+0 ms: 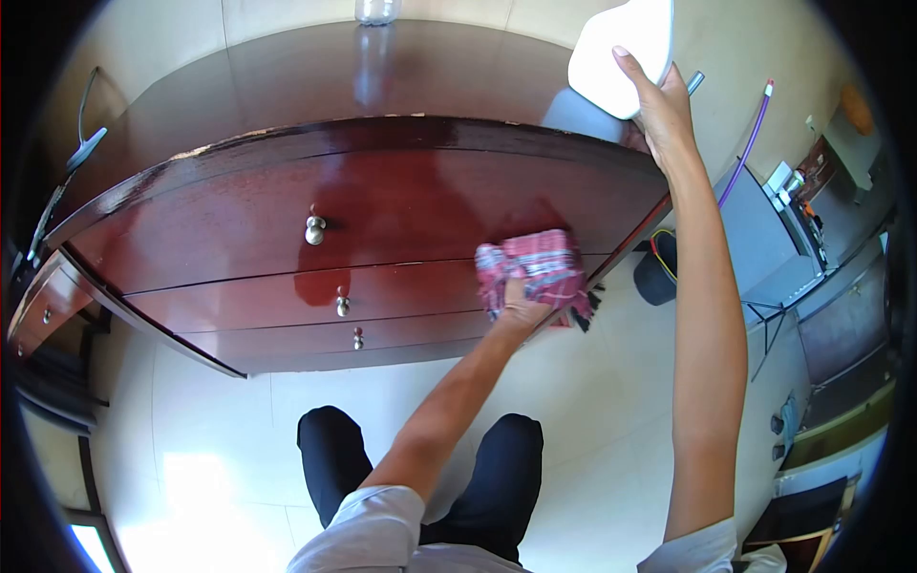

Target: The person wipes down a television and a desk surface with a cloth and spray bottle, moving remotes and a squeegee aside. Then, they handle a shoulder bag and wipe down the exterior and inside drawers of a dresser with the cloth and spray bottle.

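Note:
My left hand [523,304] is closed on a red and white checked cloth [544,267], which lies against the right side of the front of a dark red-brown wooden dresser [401,205]. Part of the cloth hides my fingers. Up at the dresser's right end, my right hand [661,107] grips a white object [621,62] that looks like a plastic bottle or container, its thumb across the front and its other fingers behind. The white object is raised at the edge of the glossy top. Round metal knobs [315,229] stick out from the drawers.
A clear jar [377,11] stands at the back of the dresser top. To the right are a dark bucket [656,272], a purple stick [747,143] and a grey cabinet [764,224]. Pale floor tiles [210,420] lie below, around my knees.

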`<action>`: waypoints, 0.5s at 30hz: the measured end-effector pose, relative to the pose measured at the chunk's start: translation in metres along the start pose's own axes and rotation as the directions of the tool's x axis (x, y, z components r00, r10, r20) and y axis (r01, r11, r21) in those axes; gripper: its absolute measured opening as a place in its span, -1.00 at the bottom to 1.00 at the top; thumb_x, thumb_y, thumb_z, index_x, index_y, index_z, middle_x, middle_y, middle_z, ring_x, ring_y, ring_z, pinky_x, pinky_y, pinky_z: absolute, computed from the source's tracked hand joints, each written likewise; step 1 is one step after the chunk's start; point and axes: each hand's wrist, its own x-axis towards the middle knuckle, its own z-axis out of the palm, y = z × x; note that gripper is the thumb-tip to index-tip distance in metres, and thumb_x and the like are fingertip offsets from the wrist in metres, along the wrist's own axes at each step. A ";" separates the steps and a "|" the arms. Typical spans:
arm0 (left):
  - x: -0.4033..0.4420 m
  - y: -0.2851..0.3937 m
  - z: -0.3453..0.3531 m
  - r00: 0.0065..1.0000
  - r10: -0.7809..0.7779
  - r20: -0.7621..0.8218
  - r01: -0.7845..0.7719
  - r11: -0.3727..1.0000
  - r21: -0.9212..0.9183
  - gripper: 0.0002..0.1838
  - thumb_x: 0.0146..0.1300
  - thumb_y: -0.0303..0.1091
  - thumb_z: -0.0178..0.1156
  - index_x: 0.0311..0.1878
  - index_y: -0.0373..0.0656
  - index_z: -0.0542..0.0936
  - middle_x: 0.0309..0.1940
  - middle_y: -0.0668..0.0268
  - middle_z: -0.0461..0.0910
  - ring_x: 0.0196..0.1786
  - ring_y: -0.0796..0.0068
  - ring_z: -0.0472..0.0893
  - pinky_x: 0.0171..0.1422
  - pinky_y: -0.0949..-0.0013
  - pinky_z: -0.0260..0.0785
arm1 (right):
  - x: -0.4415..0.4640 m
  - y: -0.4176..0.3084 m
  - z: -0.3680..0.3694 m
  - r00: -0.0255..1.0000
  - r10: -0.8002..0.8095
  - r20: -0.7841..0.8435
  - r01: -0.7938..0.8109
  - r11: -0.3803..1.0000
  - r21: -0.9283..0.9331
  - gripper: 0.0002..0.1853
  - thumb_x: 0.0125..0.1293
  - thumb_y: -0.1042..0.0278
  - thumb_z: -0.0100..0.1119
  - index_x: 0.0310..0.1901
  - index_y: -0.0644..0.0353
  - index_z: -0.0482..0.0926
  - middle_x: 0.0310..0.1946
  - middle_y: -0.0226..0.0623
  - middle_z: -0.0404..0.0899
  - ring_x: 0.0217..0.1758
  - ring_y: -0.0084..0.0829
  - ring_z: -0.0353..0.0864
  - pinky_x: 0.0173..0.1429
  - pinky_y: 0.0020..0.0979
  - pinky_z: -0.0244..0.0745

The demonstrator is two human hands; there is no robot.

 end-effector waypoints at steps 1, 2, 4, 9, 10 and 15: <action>-0.005 0.005 0.009 0.996 -0.042 0.075 0.020 0.964 0.267 -0.32 0.30 0.18 0.17 0.41 0.09 0.38 0.34 0.16 0.45 0.41 0.03 0.39 0.47 -0.10 0.25 | 0.000 0.001 -0.001 1.000 0.010 -0.001 -0.010 1.000 -0.014 -0.16 0.17 -0.05 0.49 0.24 0.47 0.36 0.11 0.06 0.55 0.20 -0.24 0.59 0.30 -0.29 0.47; -0.009 0.011 0.016 0.985 -0.101 0.137 0.017 0.857 0.515 -0.32 0.30 0.16 0.20 0.42 0.12 0.37 0.34 0.13 0.45 0.41 -0.01 0.38 0.46 -0.09 0.28 | 0.001 0.001 -0.002 1.000 0.018 -0.002 -0.018 0.999 -0.028 -0.17 0.19 -0.04 0.48 0.25 0.48 0.36 0.11 0.06 0.55 0.19 -0.24 0.59 0.27 -0.29 0.51; -0.018 0.019 0.025 0.950 -0.200 0.238 -0.033 0.696 0.718 -0.39 0.35 0.07 0.16 0.41 0.11 0.37 0.35 0.12 0.44 0.39 -0.03 0.41 0.45 0.01 0.29 | 0.002 0.002 -0.003 1.000 0.026 0.013 -0.026 0.999 -0.022 -0.19 0.23 -0.03 0.46 0.25 0.49 0.35 0.10 0.06 0.54 0.15 -0.25 0.62 0.22 -0.29 0.56; -0.023 0.077 -0.003 0.705 -0.592 0.389 0.201 0.694 0.692 -0.48 0.51 -0.03 -0.06 0.45 0.02 0.35 0.42 0.13 0.38 0.39 -0.03 0.44 0.50 0.16 0.18 | 0.003 0.002 -0.006 0.998 0.041 0.051 -0.043 0.999 0.031 -0.16 0.20 -0.04 0.47 0.26 0.48 0.34 0.13 0.05 0.53 0.19 -0.23 0.60 0.28 -0.27 0.51; -0.031 0.093 -0.017 0.741 -0.552 0.383 0.157 0.697 0.700 -0.40 0.47 0.06 -0.06 0.46 -0.04 0.35 0.45 0.09 0.35 0.40 -0.05 0.42 0.55 0.21 0.07 | 0.002 0.002 -0.005 0.998 0.051 0.041 -0.052 0.998 0.035 -0.15 0.18 -0.06 0.48 0.26 0.48 0.35 0.13 0.05 0.53 0.21 -0.23 0.58 0.32 -0.28 0.47; -0.071 0.031 -0.103 0.991 0.095 0.094 -0.115 0.252 0.961 -0.64 0.38 -0.02 0.05 0.12 0.11 0.62 -0.14 0.01 0.69 -0.18 -0.09 0.71 0.07 -0.19 0.50 | 0.002 0.004 -0.004 0.998 0.056 0.036 -0.057 0.998 0.024 -0.14 0.19 -0.12 0.45 0.26 0.46 0.35 0.14 0.06 0.53 0.25 -0.20 0.56 0.35 -0.23 0.43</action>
